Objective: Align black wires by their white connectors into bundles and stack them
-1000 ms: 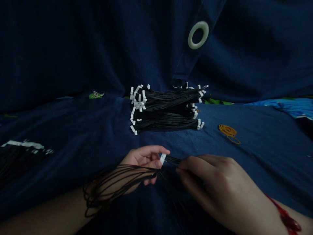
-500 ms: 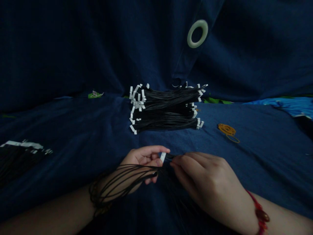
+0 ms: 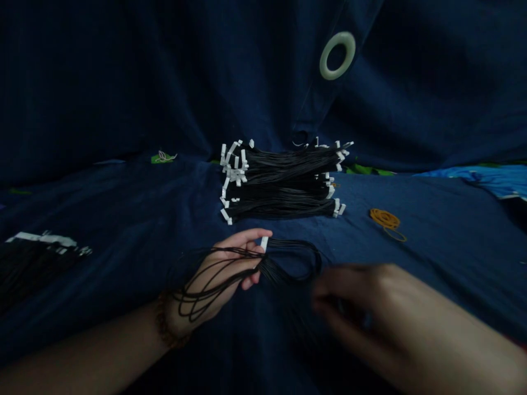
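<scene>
My left hand (image 3: 234,260) is closed around a bundle of thin black cables (image 3: 206,293). A white connector (image 3: 264,243) stands between its thumb and forefinger. Some cables loop back over the wrist, and others bend in an arc (image 3: 315,255) to the right of the fingers. My right hand (image 3: 362,307) is smeared by motion just right of that arc, its fingers curled. Whether anything is between those fingers I cannot make out. Loose cable ends fade into the dark below the hands.
Behind the hands lie stacked bundles of black cables (image 3: 284,206) with white connectors at both ends. More cables (image 3: 33,260) lie at the left. Yellow-brown rubber bands (image 3: 385,218) sit on the blue cloth (image 3: 444,236) at the right. A blue curtain with a pale ring (image 3: 337,56) hangs behind.
My right hand has moved away from the white connector, right and toward me. The cables beside the connector now show as an open arc. My left hand has shifted slightly up and left.
</scene>
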Action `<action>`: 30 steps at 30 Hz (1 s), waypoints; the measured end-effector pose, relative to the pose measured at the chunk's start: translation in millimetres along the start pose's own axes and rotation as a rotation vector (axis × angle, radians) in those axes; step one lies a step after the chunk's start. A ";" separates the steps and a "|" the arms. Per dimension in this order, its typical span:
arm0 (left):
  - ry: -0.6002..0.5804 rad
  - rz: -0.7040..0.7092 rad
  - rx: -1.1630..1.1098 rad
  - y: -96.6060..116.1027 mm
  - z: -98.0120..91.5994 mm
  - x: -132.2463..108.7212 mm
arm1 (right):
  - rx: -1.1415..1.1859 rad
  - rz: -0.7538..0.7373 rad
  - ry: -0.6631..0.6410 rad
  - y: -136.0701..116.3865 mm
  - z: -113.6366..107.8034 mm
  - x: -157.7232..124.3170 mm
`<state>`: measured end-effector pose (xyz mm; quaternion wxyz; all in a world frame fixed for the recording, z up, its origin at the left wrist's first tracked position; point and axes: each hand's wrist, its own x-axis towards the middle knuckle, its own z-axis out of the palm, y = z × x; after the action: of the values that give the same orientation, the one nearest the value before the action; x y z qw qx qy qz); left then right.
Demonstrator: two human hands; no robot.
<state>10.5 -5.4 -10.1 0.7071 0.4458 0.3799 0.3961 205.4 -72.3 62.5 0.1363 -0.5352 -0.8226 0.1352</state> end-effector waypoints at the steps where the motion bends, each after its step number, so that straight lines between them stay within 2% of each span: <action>1: 0.002 0.003 0.000 0.4 0.5 -0.4 | 0.027 0.017 -0.068 -5.6 7.6 1.3; 3: -0.005 0.009 -0.008 0.5 0.8 -0.6 | 0.053 0.063 -0.125 -12.0 22.2 6.3; 5: -0.010 0.012 -0.016 0.5 0.7 -0.6 | 0.070 0.095 -0.125 -11.7 32.6 12.1; 8: -0.012 0.010 -0.024 0.7 1.2 -1.3 | 0.113 0.096 -0.118 -5.4 38.4 17.3; 13: -0.032 0.028 -0.025 -0.2 1.0 -1.1 | 0.128 0.043 -0.090 -2.2 35.2 17.2; 21: -0.058 -0.022 -0.020 -0.1 -0.5 -0.1 | 0.172 0.037 -0.067 -0.4 23.0 20.1; 24: -0.066 -0.023 -0.007 -0.5 -2.3 0.8 | 0.464 0.158 -0.110 6.9 14.3 22.5; 27: -0.136 -0.050 -0.043 -3.0 -5.8 3.3 | 0.962 0.281 -0.273 20.1 -1.5 24.6; 28: -0.156 -0.056 -0.054 -3.7 -6.7 4.0 | 1.091 0.281 -0.301 25.2 -7.3 25.0; 30: -0.152 -0.033 -0.057 -4.3 -7.3 4.3 | 1.215 0.229 -0.254 34.7 -17.2 25.5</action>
<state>6.6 -0.4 -17.1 0.7529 0.4479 0.3208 0.3600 231.1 -34.1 67.7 0.3016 -0.4269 -0.5463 0.6545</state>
